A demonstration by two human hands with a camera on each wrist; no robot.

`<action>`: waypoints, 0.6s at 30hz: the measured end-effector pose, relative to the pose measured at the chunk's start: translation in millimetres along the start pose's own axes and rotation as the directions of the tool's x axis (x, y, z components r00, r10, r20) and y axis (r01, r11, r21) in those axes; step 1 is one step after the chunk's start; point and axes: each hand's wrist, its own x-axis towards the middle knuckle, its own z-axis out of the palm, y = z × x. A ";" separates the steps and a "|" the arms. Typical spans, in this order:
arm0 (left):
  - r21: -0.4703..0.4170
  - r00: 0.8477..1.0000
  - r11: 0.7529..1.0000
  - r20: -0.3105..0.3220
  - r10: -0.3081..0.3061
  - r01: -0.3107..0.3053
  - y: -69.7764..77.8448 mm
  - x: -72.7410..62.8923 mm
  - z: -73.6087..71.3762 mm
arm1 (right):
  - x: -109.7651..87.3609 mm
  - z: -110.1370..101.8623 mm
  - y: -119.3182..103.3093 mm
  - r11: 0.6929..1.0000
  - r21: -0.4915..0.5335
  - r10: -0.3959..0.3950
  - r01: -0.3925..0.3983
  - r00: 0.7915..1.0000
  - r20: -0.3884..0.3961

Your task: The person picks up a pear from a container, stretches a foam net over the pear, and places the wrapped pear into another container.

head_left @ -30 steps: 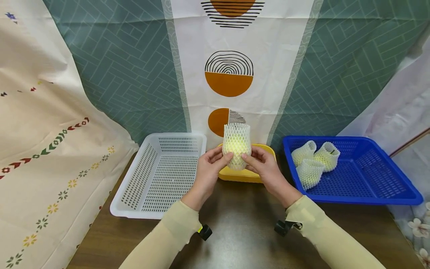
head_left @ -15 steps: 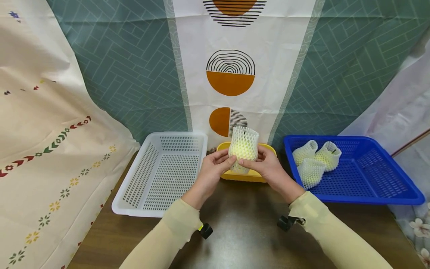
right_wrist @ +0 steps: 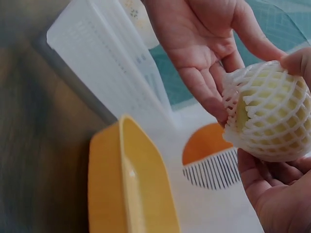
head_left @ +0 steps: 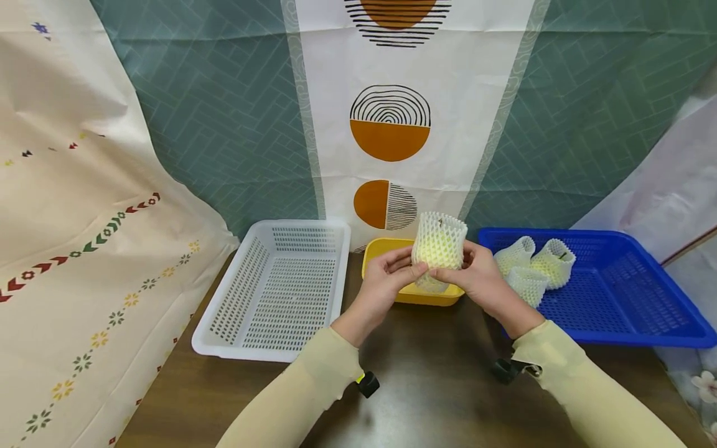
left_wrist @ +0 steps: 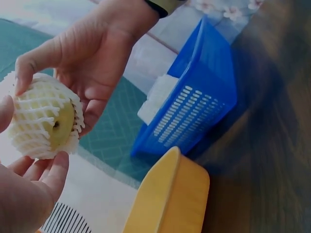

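Both hands hold up a pale yellow-green fruit [head_left: 439, 254] in a white foam net sleeve, over the yellow basket [head_left: 431, 299]. The left hand [head_left: 389, 278] grips its left side, thumb at the front. From the other side the right hand [head_left: 486, 279] grips it, with the two thumbs close together. A dark stem shows inside the sleeve's open top. In the left wrist view, the fruit's underside [left_wrist: 61, 125] shows through the sleeve's lower opening, with a small dark dimple. Netting [right_wrist: 274, 109] covers most of the fruit in the right wrist view.
A white perforated basket [head_left: 246, 353] stands on the left of the brown table [head_left: 426, 373]. On the right, a blue basket [head_left: 610, 314] bears 3 sleeved fruits [head_left: 551, 264] at its left end. Patterned cloth [head_left: 392, 205] hangs behind.
Both hands and the sleeved fruit have moved to the right in the head view, and the sleeve's open top has tipped toward the camera, showing the stem. The view has shifted slightly.
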 end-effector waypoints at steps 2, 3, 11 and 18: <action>-0.011 1.000 1.000 -0.004 0.009 -0.009 -0.6 4.4 8.3 | -2.7 -8.2 -2.6 0.999 -0.040 -0.004 0.004 1.000 -0.018; -0.013 1.000 1.000 -0.011 0.014 -0.014 -0.8 6.3 12.5 | -3.7 -12.2 -3.8 0.998 -0.055 -0.008 0.006 1.000 -0.027; -0.123 0.992 0.987 -0.086 0.095 -0.105 -19.0 25.7 59.2 | -8.9 -47.0 -4.2 0.984 -0.172 -0.072 0.042 0.982 -0.175; 0.073 0.991 0.994 -0.099 0.087 -0.080 -48.1 33.9 91.5 | -14.0 -81.5 6.7 0.962 -0.271 -0.084 -0.001 0.950 -0.302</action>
